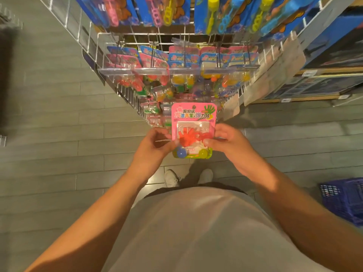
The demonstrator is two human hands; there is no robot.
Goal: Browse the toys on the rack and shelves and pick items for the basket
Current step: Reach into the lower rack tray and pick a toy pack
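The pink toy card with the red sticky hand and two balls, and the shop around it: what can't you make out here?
- Pink blister card, head view: its side edges are covered by the left hand and right hand; small print blurred.
- Blue plastic basket: cut off by the right edge, contents unreadable.
- Wire rack: lower packs hidden behind the card.
- Blue bubble-wand packs: tops cut off by the top edge.
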